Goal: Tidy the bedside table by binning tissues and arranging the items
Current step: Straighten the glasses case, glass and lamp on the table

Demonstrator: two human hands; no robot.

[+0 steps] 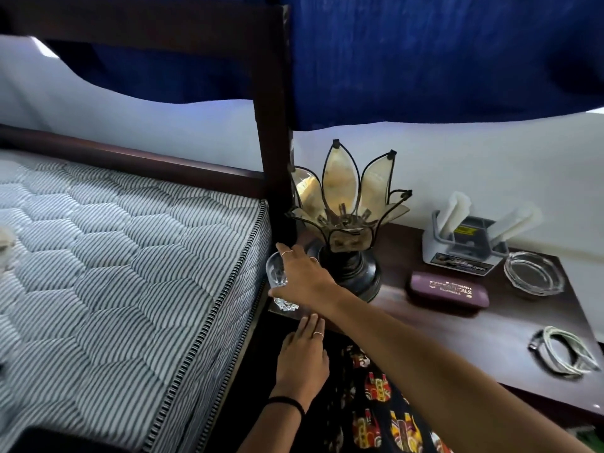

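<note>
My right hand (302,279) reaches across to the left corner of the dark wooden bedside table (441,325) and is wrapped around a clear drinking glass (276,273) that stands beside the bedpost. My left hand (302,358) lies flat, fingers together, on the table's front edge just below the glass and holds nothing. A petal-shaped lamp (349,207) on a black base stands right behind my right hand. Further right lie a purple glasses case (449,292), a glass ashtray (532,273), a white box (461,250) and a coiled cable (563,354).
A striped mattress (130,273) in a dark wooden bed frame (273,125) fills the left side, tight against the table. A blue curtain (425,60) hangs over the white wall behind. Patterned fabric (379,403) lies below the table's front edge.
</note>
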